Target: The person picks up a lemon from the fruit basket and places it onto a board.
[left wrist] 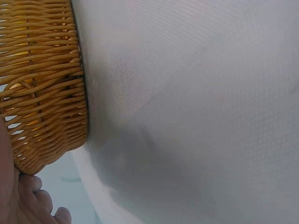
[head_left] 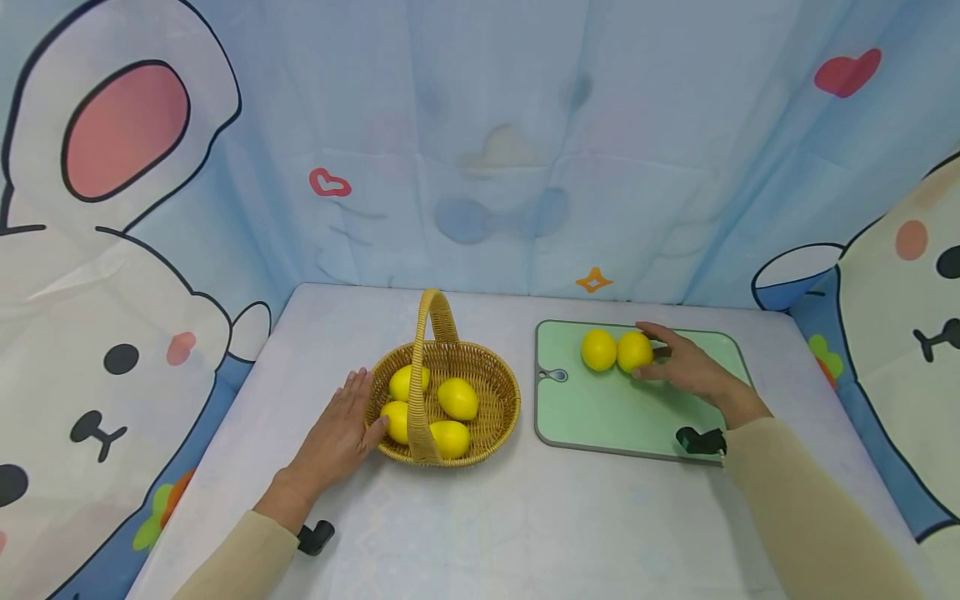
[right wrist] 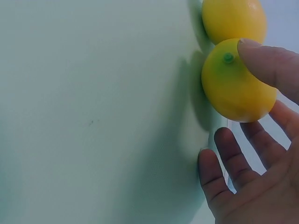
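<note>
Pinching a lemon (head_left: 632, 352) between thumb and fingers, the right hand (head_left: 692, 369) is reaching over a board (head_left: 600, 419), another lemon (head_left: 598, 350) lying left of those fingers; the left hand (head_left: 330, 440) is resting straight fingers against a basket (head_left: 497, 392), four lemons (head_left: 457, 399) sitting inside, to their right.

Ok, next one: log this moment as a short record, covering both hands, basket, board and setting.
Left hand: resting against the left side of the basket, thumb at the rim
Right hand: thumb and fingers around the right lemon at the board
Basket contents: four lemons
Basket handle: upright
Board: pale green, right of the basket
Other lemon: on the board, beside the right lemon
Backdrop: blue, cartoon prints
</note>
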Available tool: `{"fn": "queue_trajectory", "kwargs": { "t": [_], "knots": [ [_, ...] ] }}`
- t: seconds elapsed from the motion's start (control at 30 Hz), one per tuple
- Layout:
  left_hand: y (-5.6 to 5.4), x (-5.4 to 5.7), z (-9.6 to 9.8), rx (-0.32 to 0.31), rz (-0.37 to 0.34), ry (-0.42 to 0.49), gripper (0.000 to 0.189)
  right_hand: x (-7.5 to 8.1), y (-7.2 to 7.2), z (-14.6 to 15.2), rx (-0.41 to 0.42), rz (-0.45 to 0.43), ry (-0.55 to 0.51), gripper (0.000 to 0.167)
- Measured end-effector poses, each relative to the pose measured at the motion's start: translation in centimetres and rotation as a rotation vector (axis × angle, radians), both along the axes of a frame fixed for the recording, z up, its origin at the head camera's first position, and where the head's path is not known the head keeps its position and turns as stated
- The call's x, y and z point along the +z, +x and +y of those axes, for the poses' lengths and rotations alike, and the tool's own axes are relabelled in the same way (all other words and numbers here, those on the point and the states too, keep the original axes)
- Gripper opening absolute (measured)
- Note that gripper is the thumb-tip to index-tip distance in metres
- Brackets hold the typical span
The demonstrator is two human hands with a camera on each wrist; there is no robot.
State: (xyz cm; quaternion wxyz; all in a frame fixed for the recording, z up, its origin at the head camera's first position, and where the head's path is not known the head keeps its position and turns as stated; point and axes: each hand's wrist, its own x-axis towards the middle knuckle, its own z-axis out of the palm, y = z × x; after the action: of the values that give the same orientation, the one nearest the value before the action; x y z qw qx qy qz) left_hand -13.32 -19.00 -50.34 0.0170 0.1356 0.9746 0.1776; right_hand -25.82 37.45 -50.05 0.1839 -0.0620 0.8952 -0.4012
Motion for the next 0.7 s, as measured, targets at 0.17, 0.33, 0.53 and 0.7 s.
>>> {"fn": "queue_trajectory", "kwargs": {
  "t": [0.17, 0.33, 0.53, 0.7],
  "knots": [
    [0.0, 0.0, -0.1, 0.001, -0.002, -0.002, 0.080, 0.4, 0.1, -0.2, -0.013, 0.013, 0.013, 0.102],
    [0.0, 0.0, 0.0, -0.001, 0.005, 0.005, 0.079, 1.4, 0.6, -0.6, -0.039, 0.067, 0.040, 0.098],
    [0.0, -0.1, 0.0, 0.002, 0.005, 0.007, 0.079, 3.5, 1.5, -2.5, -0.083, 0.220, -0.022, 0.086],
    [0.1, 0.0, 0.0, -0.001, 0.006, 0.009, 0.079, 5.2, 2.4, -5.6, -0.048, 0.309, -0.110, 0.075]
  ]
}}
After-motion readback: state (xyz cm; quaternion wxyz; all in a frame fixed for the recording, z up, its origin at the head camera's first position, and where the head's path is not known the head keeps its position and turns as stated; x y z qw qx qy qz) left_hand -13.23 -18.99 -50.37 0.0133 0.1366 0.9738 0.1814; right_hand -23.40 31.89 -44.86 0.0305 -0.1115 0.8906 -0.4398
